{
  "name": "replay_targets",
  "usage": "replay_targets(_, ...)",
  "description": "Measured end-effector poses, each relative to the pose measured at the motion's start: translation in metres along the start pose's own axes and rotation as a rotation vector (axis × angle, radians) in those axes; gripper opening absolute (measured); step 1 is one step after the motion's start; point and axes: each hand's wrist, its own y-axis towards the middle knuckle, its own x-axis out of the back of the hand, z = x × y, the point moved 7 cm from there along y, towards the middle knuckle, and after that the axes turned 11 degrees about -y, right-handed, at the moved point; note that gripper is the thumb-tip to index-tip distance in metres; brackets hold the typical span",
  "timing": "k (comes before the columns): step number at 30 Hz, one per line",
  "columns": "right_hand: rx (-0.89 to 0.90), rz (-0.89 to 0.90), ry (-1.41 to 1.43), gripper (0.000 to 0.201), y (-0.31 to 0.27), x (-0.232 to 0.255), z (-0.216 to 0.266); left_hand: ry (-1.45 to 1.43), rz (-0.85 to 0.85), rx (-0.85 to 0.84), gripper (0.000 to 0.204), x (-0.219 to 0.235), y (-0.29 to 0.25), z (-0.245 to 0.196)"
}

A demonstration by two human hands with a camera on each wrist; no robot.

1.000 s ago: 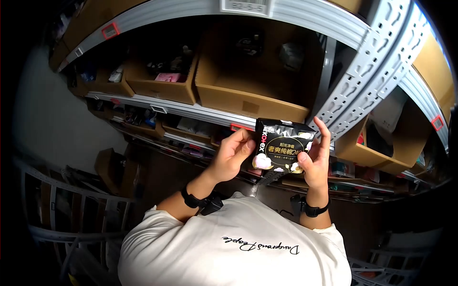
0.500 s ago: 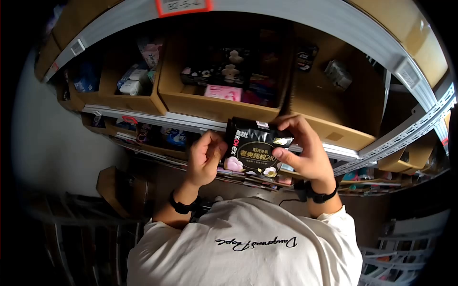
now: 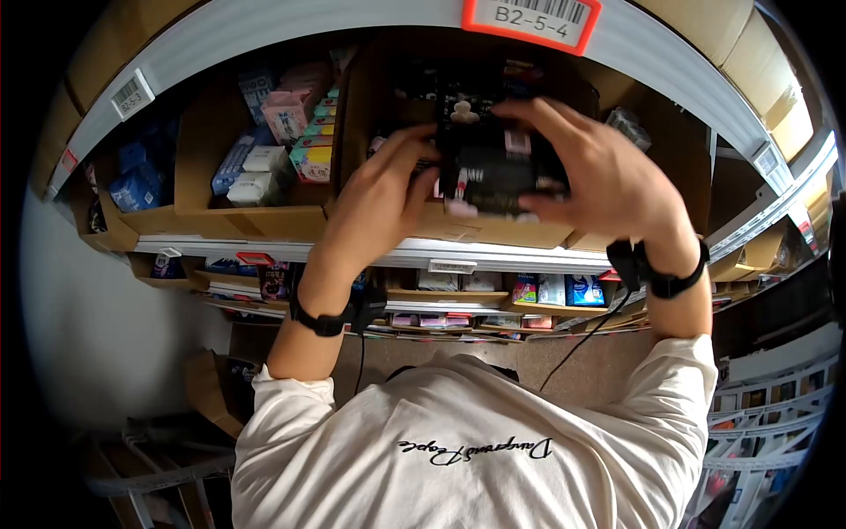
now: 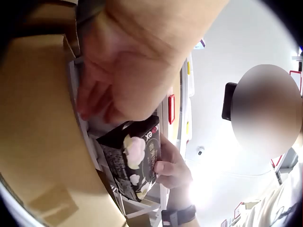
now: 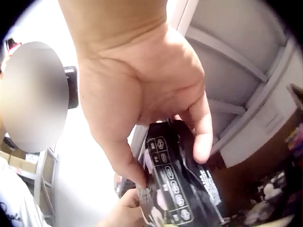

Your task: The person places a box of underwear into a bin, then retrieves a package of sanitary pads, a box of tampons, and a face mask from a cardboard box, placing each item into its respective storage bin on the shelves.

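Note:
A black Kotex pack of sanitary pads with pale flowers is at the front of a cardboard bin in the head view. My right hand grips its right side, thumb on the near face and fingers over the far edge. Printed rows of icons run along the pack in the right wrist view. My left hand is at the pack's left side, fingers loosely bent and reaching toward the bin. Seen from the left wrist, the flowered face of the pack shows just below that hand. More black packs lie inside the bin.
A rail with a red-framed B2-5-4 label crosses above the hands. To the left, another bin holds white boxes and pink ones. Lower shelf bins carry more packs. Farther right stands a bin with a grey wrapped item.
The view has shifted left along the shelf, from B2-5-5 to B2-5-4. Both hands have moved forward, bringing the pack to the bin's front. My left hand has loosened from the pack's left edge.

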Motion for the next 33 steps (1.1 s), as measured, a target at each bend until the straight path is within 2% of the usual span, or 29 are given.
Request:
replay_targets(1, 0.005, -0.027, -0.109, 0.076, 0.010, 0.001, -0.002, 0.156, 0.043, 0.055, 0.023, -0.003, 0.007, 0.011)
replay_targets(2, 0.012, -0.055, -0.217, 0.075, 0.021, 0.000, -0.005, 0.153, 0.044, 0.052, 0.023, -0.005, 0.011, 0.023)
replay_targets(3, 0.009, -0.054, -0.220, 0.075, 0.035, -0.004, -0.008, 0.308, 0.166, 0.121, 0.030, -0.018, 0.012, 0.044)
replay_targets(4, -0.072, 0.030, -0.300, 0.072, 0.052, -0.015, -0.018, 0.462, 0.288, 0.192, 0.037, -0.024, 0.017, 0.052)
replay_targets(5, -0.152, 0.111, -0.382, 0.070, 0.068, -0.024, -0.028, 0.444, 0.503, 0.415, 0.051, -0.031, 0.020, 0.065)
replay_targets(8, -0.112, 0.172, -0.369, 0.065, 0.114, -0.046, -0.039, 0.392, 0.484, 0.302, 0.058, -0.040, 0.025, 0.073)
replay_targets(9, -0.117, 0.174, -0.369, 0.065, 0.129, -0.055, -0.048, 0.286, 0.472, 0.367, 0.061, -0.042, 0.023, 0.081)
replay_targets(12, -0.048, 0.146, -0.347, 0.060, 0.173, -0.082, -0.068, 0.258, 0.522, 0.441, 0.062, -0.046, 0.020, 0.086)
replay_targets(14, -0.020, 0.086, -0.209, 0.057, 0.198, -0.094, -0.079, 0.249, 0.546, 0.453, 0.062, -0.044, 0.021, 0.083)
replay_targets(16, -0.001, 0.078, -0.202, 0.061, 0.223, -0.115, -0.102, 0.243, 0.563, 0.466, 0.063, -0.044, 0.020, 0.085)
replay_targets(18, 0.122, 0.096, -0.270, 0.068, 0.235, -0.127, -0.111, 0.256, 0.584, 0.461, 0.063, -0.046, 0.020, 0.088)
replay_targets(23, 0.080, 0.175, -0.312, 0.078, 0.249, -0.146, -0.127, 0.263, 0.580, 0.483, 0.061, -0.047, 0.019, 0.088)
replay_targets(26, 0.091, 0.170, -0.598, 0.082, 0.252, -0.157, -0.129, 0.271, 0.557, 0.462, 0.060, -0.047, 0.018, 0.090)
replay_targets(27, 0.089, 0.168, -0.595, 0.082, 0.261, -0.182, -0.156, 0.273, 0.559, 0.463, 0.059, -0.047, 0.018, 0.090)
replay_targets(28, 0.159, -0.048, -0.551, 0.075, 0.276, -0.211, -0.195, 0.275, 0.560, 0.464, 0.058, -0.047, 0.018, 0.090)
replay_targets(29, 0.228, -0.262, -0.503, 0.069, 0.282, -0.220, -0.213, 0.277, 0.562, 0.464, 0.058, -0.047, 0.019, 0.090)
replay_targets(30, 0.226, -0.263, -0.501, 0.069, 0.277, -0.202, -0.187, 0.282, 0.571, 0.456, 0.057, -0.047, 0.019, 0.090)
replay_targets(31, 0.145, -0.026, -0.615, 0.064, 0.268, -0.180, -0.140, 0.287, 0.580, 0.447, 0.057, -0.048, 0.020, 0.090)
replay_targets(32, 0.062, 0.213, -0.722, 0.058, 0.263, -0.174, -0.117, 0.290, 0.581, 0.446, 0.057, -0.048, 0.019, 0.091)
replay_targets(33, 0.060, 0.211, -0.721, 0.058, 0.267, -0.180, -0.115, 0.285, 0.559, 0.436, 0.057, -0.049, 0.018, 0.093)
